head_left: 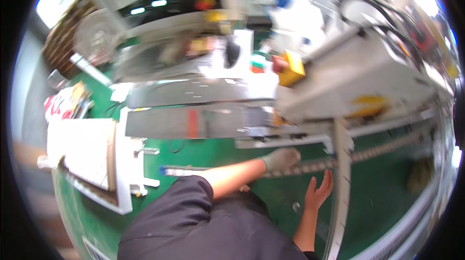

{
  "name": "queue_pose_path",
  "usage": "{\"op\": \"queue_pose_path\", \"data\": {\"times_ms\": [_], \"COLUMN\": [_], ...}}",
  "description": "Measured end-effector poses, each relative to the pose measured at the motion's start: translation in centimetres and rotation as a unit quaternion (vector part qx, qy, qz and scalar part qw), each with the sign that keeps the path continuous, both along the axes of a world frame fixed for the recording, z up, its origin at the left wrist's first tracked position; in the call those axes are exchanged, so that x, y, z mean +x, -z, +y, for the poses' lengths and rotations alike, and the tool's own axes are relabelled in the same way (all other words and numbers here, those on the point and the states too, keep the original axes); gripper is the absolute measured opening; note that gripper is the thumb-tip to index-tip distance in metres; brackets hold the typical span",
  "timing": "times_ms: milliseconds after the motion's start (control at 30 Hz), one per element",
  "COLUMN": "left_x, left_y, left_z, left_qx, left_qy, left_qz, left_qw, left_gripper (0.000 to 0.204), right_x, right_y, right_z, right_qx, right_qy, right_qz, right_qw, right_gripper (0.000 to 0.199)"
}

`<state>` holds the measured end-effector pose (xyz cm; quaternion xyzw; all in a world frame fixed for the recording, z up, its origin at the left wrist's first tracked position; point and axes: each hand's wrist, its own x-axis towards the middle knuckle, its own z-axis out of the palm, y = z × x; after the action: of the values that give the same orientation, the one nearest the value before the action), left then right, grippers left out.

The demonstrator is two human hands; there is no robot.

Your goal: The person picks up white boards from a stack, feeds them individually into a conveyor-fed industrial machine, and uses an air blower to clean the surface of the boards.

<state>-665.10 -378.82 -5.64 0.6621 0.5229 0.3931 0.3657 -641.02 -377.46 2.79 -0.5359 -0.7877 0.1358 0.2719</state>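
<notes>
My left hand, in a greyish glove with a green cuff edge, reaches across to the right from a dark short sleeve. It appears just over or beside a long strip of small rollers; its fingers are smeared by motion, and I cannot tell whether it holds anything. Lower right, my right hand is bare, with its fingers stretched out and thumb apart. Nothing shows in it. A pale upright post stands close to the right of its fingertips.
Grey flat plates lie ahead, one with a red band. A yellow box with a red button sits on a white machine. White boards rest on a stand at left. The floor is green.
</notes>
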Motion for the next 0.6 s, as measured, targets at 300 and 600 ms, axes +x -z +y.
{"op": "queue_pose_path", "data": {"times_ms": [300,600], "left_x": [-14.2,-19.4], "left_y": [-9.5,4.4], "left_z": [-31.2,-64.0], "left_qx": [-0.218,-0.235], "left_qy": [-0.221,-0.687], "left_qz": [0.274,-0.137], "left_qw": [0.910,0.674], "left_gripper": [0.037,0.048], "right_x": [-20.6,-39.0], "right_y": [-0.5,-0.6], "right_z": [-14.7,-30.3], "right_qx": [-0.008,-0.167], "right_qy": [-0.593,-0.618], "right_qz": [-0.067,-0.293], "right_qw": [0.803,0.710], "right_gripper": [0.059,0.067]}}
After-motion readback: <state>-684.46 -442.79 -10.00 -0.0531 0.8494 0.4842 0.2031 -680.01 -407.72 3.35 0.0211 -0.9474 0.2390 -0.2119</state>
